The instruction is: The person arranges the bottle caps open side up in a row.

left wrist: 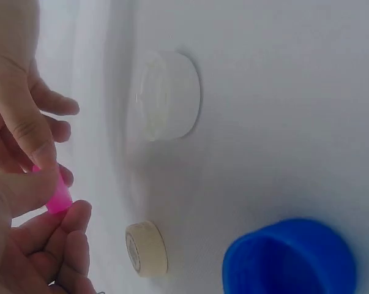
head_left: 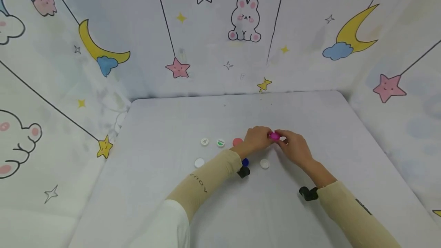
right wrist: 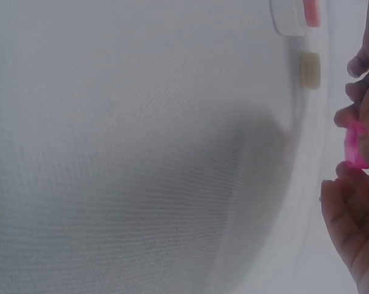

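A bright pink plastic cap (head_left: 274, 136) is held just above the table between both hands. My left hand (head_left: 258, 137) pinches it from the left, thumb against its side. From the other side my right hand (head_left: 296, 147) pinches it with thumb and fingertips. In the left wrist view the pink cap (left wrist: 60, 199) shows its ribbed side, partly covered by the thumb. Near the left forearm lie a blue cap (head_left: 245, 162) and a white cap (head_left: 264, 163). A coral-red cap (head_left: 237, 141) is just left of the left wrist.
Further left on the white table (head_left: 165, 133) lie a white cap with a dark mark (head_left: 204, 141), a white-and-green cap (head_left: 220, 143) and a plain white cap (head_left: 199, 162). A small cream cap (left wrist: 146, 249) shows in the left wrist view. A cartoon-printed cloth (head_left: 213, 41) surrounds the table.
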`<action>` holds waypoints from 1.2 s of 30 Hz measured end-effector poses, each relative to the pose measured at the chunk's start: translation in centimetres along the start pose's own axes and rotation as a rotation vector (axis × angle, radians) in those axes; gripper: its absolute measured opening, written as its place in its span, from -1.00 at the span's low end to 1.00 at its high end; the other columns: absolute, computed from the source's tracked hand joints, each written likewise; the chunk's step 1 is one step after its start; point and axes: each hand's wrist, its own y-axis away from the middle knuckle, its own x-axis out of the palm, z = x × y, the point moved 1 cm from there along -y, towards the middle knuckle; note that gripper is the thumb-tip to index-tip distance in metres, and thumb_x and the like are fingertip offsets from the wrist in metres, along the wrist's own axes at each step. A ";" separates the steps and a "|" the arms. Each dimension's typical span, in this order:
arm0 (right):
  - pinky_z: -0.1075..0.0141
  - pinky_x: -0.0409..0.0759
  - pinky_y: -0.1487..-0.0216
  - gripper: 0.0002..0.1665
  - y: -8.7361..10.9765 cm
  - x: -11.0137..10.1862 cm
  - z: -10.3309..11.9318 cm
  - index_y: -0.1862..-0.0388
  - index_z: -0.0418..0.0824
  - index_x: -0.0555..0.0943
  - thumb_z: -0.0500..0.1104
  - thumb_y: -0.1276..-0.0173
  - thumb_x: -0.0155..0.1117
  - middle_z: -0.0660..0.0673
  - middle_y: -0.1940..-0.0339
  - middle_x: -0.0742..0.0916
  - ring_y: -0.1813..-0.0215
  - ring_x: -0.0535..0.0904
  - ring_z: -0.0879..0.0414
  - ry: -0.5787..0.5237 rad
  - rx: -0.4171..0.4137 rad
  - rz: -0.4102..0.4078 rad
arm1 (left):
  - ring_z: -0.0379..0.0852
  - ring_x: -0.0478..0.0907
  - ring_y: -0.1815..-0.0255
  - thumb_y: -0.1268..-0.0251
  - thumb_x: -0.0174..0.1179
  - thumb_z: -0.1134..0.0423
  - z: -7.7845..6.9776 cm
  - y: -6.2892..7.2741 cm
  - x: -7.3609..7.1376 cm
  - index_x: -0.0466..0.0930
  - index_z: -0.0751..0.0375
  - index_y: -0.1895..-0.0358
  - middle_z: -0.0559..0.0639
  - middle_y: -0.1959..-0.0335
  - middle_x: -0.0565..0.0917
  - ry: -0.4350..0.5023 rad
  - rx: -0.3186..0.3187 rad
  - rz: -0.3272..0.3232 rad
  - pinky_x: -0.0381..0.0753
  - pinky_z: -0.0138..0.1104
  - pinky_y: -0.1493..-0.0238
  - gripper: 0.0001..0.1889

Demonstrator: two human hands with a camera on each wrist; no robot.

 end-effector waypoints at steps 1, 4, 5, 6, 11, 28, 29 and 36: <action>0.03 0.64 0.24 -0.59 0.0 0.0 0.0 -0.14 -0.33 0.60 -0.35 -0.29 0.32 -0.30 0.05 0.73 0.27 0.68 -0.07 -0.003 -0.006 -0.010 | -0.24 0.59 0.21 -0.36 0.17 -0.06 0.0 0.0 -0.1 0.69 -0.04 -0.04 -0.22 0.19 0.73 0.021 -0.001 0.002 0.51 -0.28 0.14 -0.68; 0.04 0.63 0.24 -0.64 -0.1 0.1 0.0 -0.12 -0.32 0.60 -0.34 -0.33 0.28 -0.29 0.08 0.74 0.27 0.67 -0.06 -0.016 -0.004 -0.018 | -0.25 0.55 0.28 -0.40 0.15 -0.02 0.0 0.0 -0.2 0.68 -0.01 -0.06 -0.19 0.21 0.72 0.085 -0.006 0.013 0.50 -0.32 0.17 -0.69; 0.04 0.63 0.23 -0.65 -0.1 0.2 0.0 -0.11 -0.32 0.60 -0.33 -0.35 0.27 -0.28 0.08 0.74 0.26 0.67 -0.06 -0.020 0.000 -0.018 | -0.25 0.54 0.30 -0.41 0.15 0.00 0.0 0.0 -0.2 0.68 0.01 -0.07 -0.17 0.21 0.72 0.112 -0.011 0.018 0.50 -0.35 0.20 -0.69; 0.04 0.63 0.24 -0.67 -0.1 0.2 0.1 -0.11 -0.32 0.60 -0.32 -0.37 0.25 -0.28 0.09 0.74 0.25 0.67 -0.05 -0.025 0.004 -0.017 | -0.26 0.52 0.33 -0.42 0.14 0.01 0.0 0.0 -0.3 0.68 0.03 -0.07 -0.16 0.21 0.71 0.138 -0.017 0.022 0.49 -0.38 0.22 -0.69; 0.05 0.64 0.28 -0.66 0.1 0.3 0.3 -0.14 -0.28 0.60 -0.28 -0.41 0.22 -0.28 0.11 0.75 0.29 0.69 -0.07 -0.044 0.008 -0.052 | -0.25 0.51 0.37 -0.43 0.13 0.04 0.1 0.0 -0.2 0.67 0.13 -0.06 -0.11 0.20 0.70 0.314 -0.083 0.061 0.47 -0.44 0.34 -0.67; 0.11 0.62 0.36 -0.35 0.3 0.3 0.6 -0.27 -0.23 0.54 -0.36 -0.16 0.45 -0.27 0.13 0.74 0.40 0.62 -0.03 0.054 -0.081 -0.104 | -0.25 0.48 0.38 -0.47 0.05 0.09 0.1 0.3 -0.6 0.67 0.12 -0.10 -0.14 0.24 0.73 0.575 -0.227 0.066 0.46 -0.45 0.39 -0.67; 0.11 0.62 0.36 -0.34 0.2 0.3 0.6 -0.28 -0.24 0.52 -0.35 -0.17 0.45 -0.27 0.14 0.73 0.39 0.62 -0.04 0.054 -0.067 -0.097 | -0.25 0.48 0.36 -0.46 0.07 0.10 0.1 0.3 -0.6 0.65 0.12 -0.13 -0.13 0.23 0.73 0.566 -0.217 0.049 0.46 -0.46 0.37 -0.67; 0.12 0.61 0.37 -0.42 0.1 0.6 0.3 -0.24 -0.33 0.50 -0.31 -0.23 0.41 -0.24 0.31 0.71 0.41 0.60 -0.01 0.017 -0.004 -0.106 | -0.26 0.46 0.33 -0.34 0.24 0.19 -0.3 0.4 -0.4 0.58 0.13 -0.20 -0.12 0.26 0.64 0.402 -0.082 -0.037 0.43 -0.53 0.34 -0.62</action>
